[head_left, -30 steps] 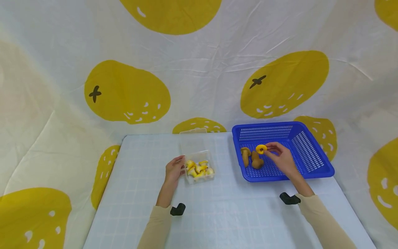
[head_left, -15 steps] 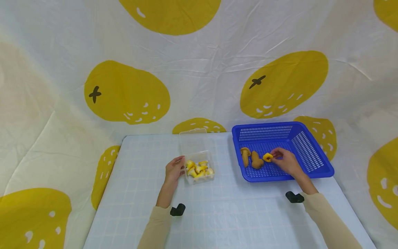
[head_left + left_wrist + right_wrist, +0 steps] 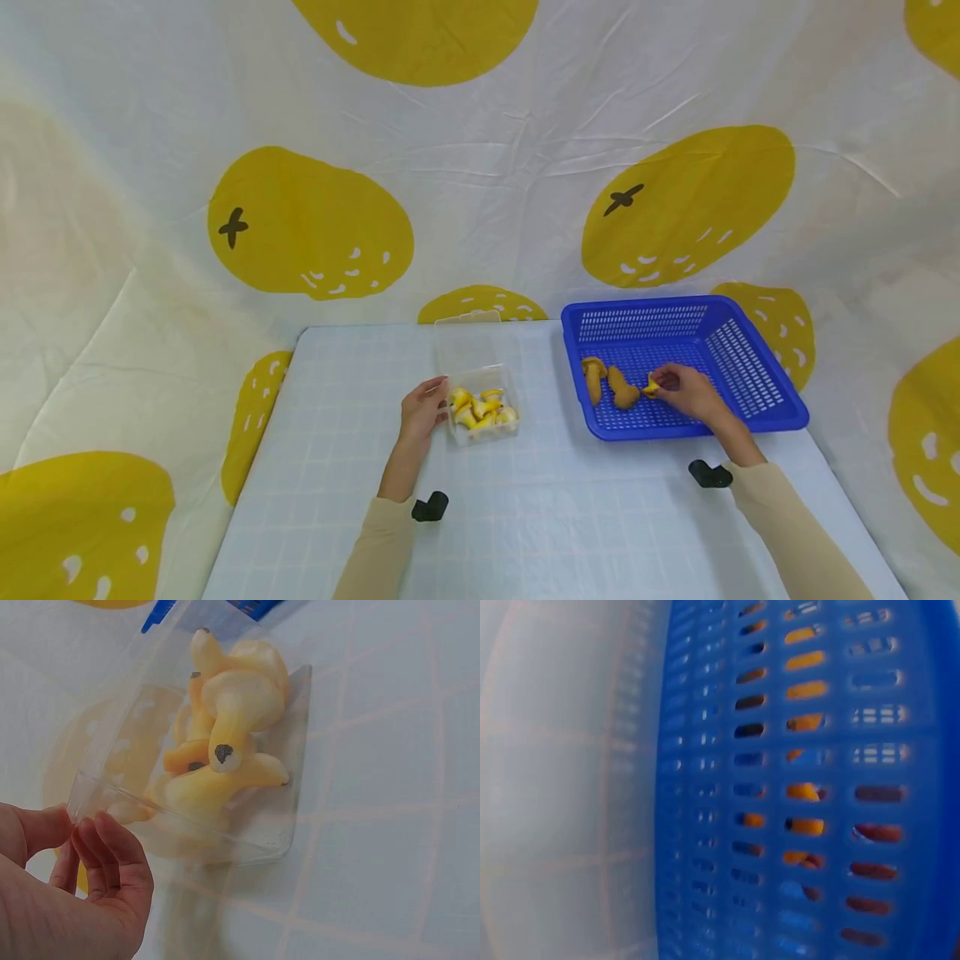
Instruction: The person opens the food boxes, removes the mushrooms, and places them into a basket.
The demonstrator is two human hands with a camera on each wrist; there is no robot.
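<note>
My left hand (image 3: 422, 410) pinches the near-left rim of a clear plastic box (image 3: 459, 437), thumb on one side and fingers on the other in the left wrist view. Several yellow-and-cream mushrooms (image 3: 238, 705) with dark stem ends lie heaped inside the box. Down in the blue plastic basket (image 3: 757, 427), my right hand (image 3: 690, 393) pinches a yellow mushroom (image 3: 650, 387) low over the basket floor. Just left of it lie two brown mushrooms (image 3: 623, 390). From the right wrist, the slotted basket wall (image 3: 780, 776) hides most of the fingers and the mushrooms.
The box's clear lid (image 3: 468, 343) stands hinged back behind it. A pale checked cloth (image 3: 540, 517) covers the table, and a curtain (image 3: 487, 192) with yellow fruit prints hangs along the back edge.
My right hand has moved right and down with the yellow mushroom, from above the brown mushrooms to beside them, and the mushroom has turned. My left hand stays at the box.
</note>
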